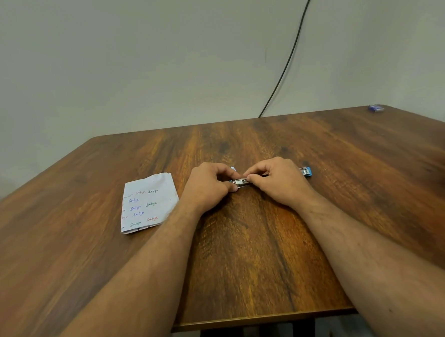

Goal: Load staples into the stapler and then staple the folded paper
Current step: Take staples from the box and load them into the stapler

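Wooden table [247,258], both hands pinching small blue stapler [243,182] with metal tray exposed, folded scribbled paper [148,203] alongside

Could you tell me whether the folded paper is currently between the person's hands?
No, the folded paper lies flat on the table, left of the left hand, untouched.

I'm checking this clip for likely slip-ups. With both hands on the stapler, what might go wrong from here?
1. Both the left hand and the right hand crowd the small stapler, so fingertips could get pinched or the staples slip out.
2. The folded paper lies close beside the left forearm, which might nudge it out of place.
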Tool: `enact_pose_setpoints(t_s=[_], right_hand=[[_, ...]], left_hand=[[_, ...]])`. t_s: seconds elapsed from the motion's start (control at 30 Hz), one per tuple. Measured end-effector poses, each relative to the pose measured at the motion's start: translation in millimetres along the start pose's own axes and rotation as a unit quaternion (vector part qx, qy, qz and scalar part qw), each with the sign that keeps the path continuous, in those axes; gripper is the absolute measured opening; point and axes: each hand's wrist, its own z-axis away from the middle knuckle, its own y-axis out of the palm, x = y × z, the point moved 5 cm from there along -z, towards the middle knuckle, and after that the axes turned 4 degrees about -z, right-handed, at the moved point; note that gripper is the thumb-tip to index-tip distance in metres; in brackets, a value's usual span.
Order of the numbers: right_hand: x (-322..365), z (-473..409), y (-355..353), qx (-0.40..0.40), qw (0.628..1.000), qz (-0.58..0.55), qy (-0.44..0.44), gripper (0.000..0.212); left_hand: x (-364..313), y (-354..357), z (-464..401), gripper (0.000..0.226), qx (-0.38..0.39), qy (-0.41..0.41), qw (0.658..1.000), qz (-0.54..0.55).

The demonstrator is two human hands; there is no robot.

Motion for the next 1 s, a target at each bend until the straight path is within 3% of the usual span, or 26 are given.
enact_pose_setpoints(t_s=[0.33,0.5,0.57,0.67,0.87,1.0], right_hand=[[2,3,-3,-0.005,0.999,-0.028,0.023,0.007],[1,3,-10,-0.088,0.995,-0.021,0.050,0.039],[-2,5,-17,-0.141,0.988,-0.004,0.067,0.042],[-7,6,-23,-0.178,0.979,0.009,0.102,0.044],[-17,4,-22,-0.160,0.974,0.008,0.164,0.061],[-19,3,-21,-0.146,0.972,-0.005,0.182,0.054]], left_hand=[[-6,5,2,0.025,0.021,0.054,0.998,-0.036],[-11,5,2,0.025,0.010,0.090,0.991,-0.096],[-12,1,2,0.024,-0.019,0.094,0.991,-0.095],[-10,-6,2,0.023,-0.073,0.079,0.990,-0.087],[-4,-17,3,0.020,-0.122,0.012,0.992,0.012],[-3,-21,5,0.020,-0.130,-0.012,0.990,0.056]])
